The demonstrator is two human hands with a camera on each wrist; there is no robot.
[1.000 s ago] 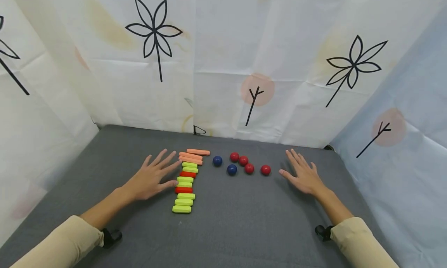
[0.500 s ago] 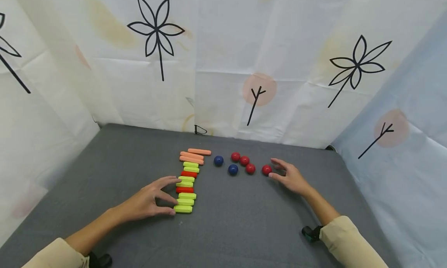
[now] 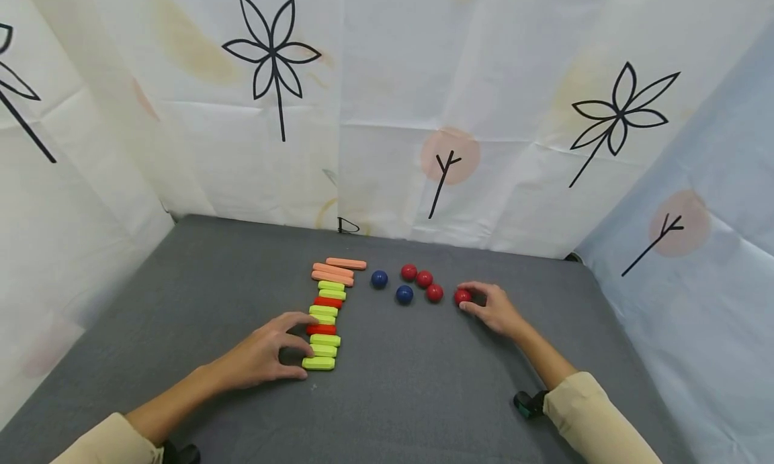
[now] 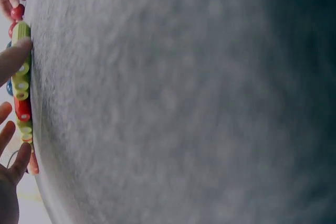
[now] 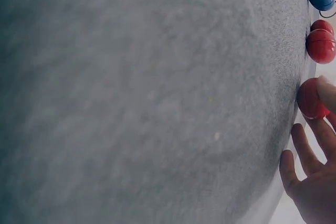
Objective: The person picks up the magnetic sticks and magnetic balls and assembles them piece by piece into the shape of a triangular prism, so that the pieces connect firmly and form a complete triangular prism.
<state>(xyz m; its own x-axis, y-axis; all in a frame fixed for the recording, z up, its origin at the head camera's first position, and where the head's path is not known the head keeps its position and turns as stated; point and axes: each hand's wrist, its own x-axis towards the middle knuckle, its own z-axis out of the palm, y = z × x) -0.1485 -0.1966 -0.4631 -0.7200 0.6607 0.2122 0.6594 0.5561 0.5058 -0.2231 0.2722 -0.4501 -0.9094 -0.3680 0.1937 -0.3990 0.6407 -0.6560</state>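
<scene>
The right grip point(image 3: 496, 311) pinched the red ball point(image 3: 462, 296) on the worktop point(image 3: 423, 397) between thumb and fingers; one second earlier it was spread and apart from this ball. So its handling had, I judged, just begun. The left grip point(image 3: 266, 354) had moved toward the near end of the row of lime and red pieces point(image 3: 323, 330), fingers loosely bent, nothing clearly clasped. Beyond lay three more red balls point(image 3: 424, 279), two blue balls point(image 3: 404, 294) and three orange sticks point(image 3: 333, 270). No brand was readable; the backdrop point(image 3: 387, 48) carried a D-like mark point(image 3: 347, 226), perhaps only drawing.
</scene>
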